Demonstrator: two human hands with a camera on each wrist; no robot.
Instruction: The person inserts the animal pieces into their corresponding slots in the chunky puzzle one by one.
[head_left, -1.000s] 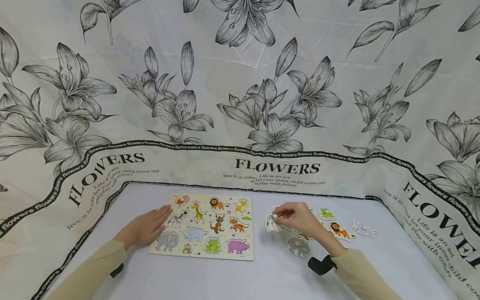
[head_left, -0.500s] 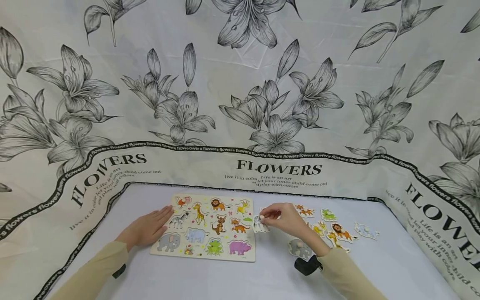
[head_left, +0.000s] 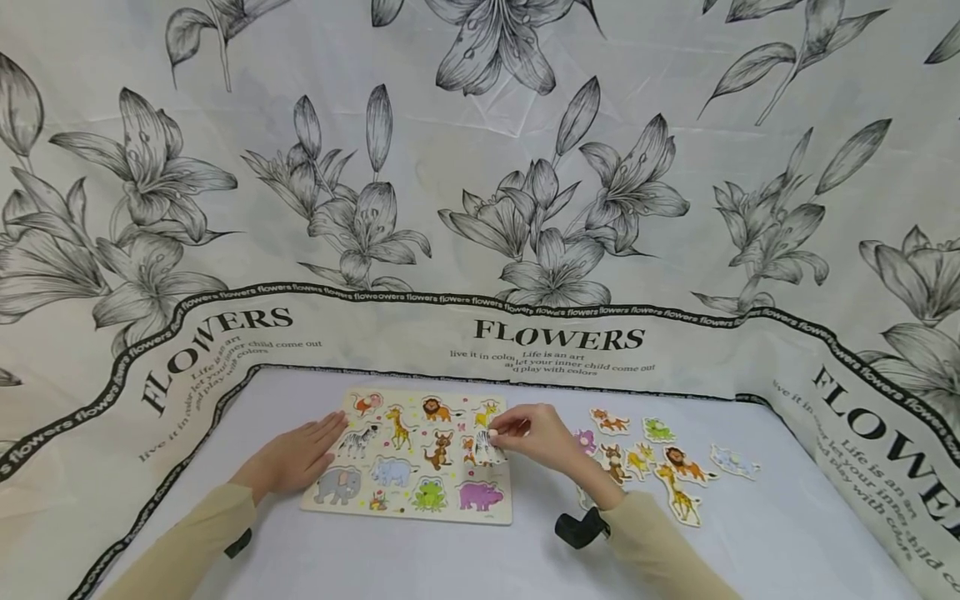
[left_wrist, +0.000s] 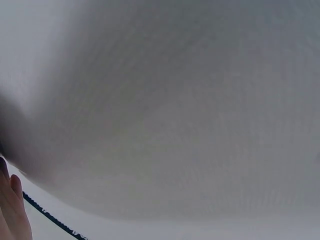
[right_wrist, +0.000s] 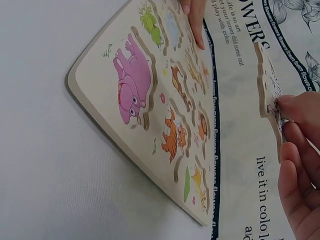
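Observation:
In the head view, a wooden puzzle board (head_left: 498, 517) printed with animals lies on the white table. My left hand (head_left: 292, 457) rests along its left edge, fingers straight; a bit of it shows low in the left wrist view. Over the board's right side, my right hand (head_left: 542, 437) pinches a zebra puzzle piece (head_left: 486, 452) by its small knob between thumb and fingers. The right wrist view shows this zebra piece (right_wrist: 269, 87) raised above the board, seen nearly edge-on. It overlaps the printed tiger in the head view. The printed zebra (head_left: 360, 442) is near my left fingertips.
Right of the board lie several loose animal pieces, among them a fox-like piece (head_left: 609, 421), a frog (head_left: 658, 429), a lion (head_left: 686, 463), a giraffe (head_left: 681, 497) and a blue piece (head_left: 733, 460). A flower-patterned curtain (head_left: 555, 250) rises behind the table.
My right hand has carried the zebra piece leftward from the loose pieces to over the board's right part, uncovering more of those pieces. The left hand has stayed on the board's edge.

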